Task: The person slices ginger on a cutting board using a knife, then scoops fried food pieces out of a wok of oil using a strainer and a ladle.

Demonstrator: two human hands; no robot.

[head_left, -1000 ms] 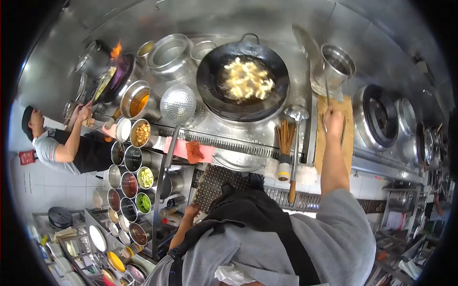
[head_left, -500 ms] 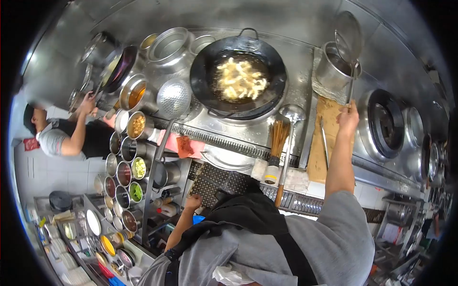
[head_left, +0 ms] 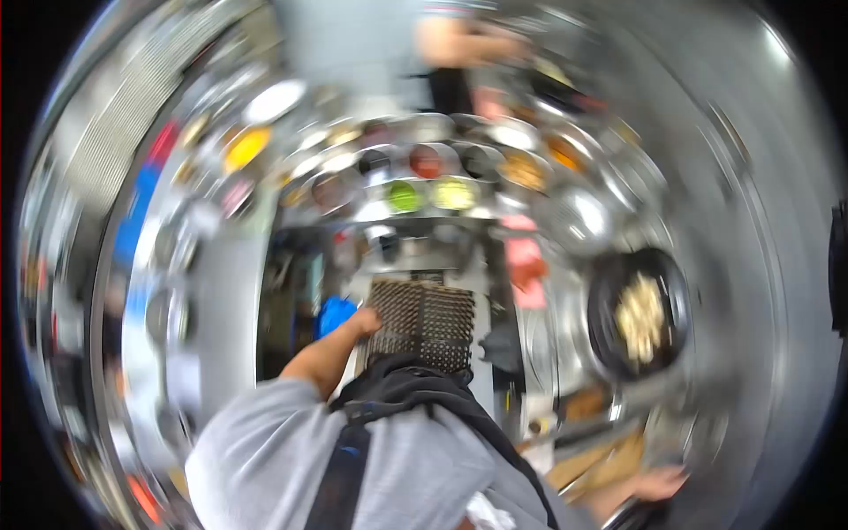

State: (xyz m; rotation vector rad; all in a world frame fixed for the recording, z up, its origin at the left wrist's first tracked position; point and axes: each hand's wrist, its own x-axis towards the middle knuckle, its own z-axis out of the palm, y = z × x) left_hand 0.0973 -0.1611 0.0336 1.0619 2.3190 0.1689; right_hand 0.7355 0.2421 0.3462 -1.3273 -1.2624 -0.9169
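My left hand [head_left: 367, 320] is loosely closed in front of my apron [head_left: 402, 380], beside a blue item [head_left: 336, 315] and over a dark perforated mat [head_left: 422, 314]. Nothing shows in its grip. At the lower right my right hand [head_left: 661, 483] is blurred, its fingers seemingly stretched out. A tan board [head_left: 609, 464] lies near it on the cooktop, and no strainer handle can be made out in the fingers. Pale pieces of food [head_left: 640, 318] sit in the black wok [head_left: 603, 340]. A perforated ladle [head_left: 579, 219] lies beyond the wok.
Several metal pots hold ingredients, including green pieces [head_left: 405, 196] and pale green pieces [head_left: 454, 194]. Another person [head_left: 449, 44] works at the top. A steel counter [head_left: 225, 291] runs along my left, with a white plate [head_left: 275, 102] farther off. Pink and red cloths [head_left: 525, 261] lie near the wok.
My view has swung left, so the wok now sits at the right and the ingredient pots ahead. My right hand, earlier on the strainer's handle, no longer visibly holds it.
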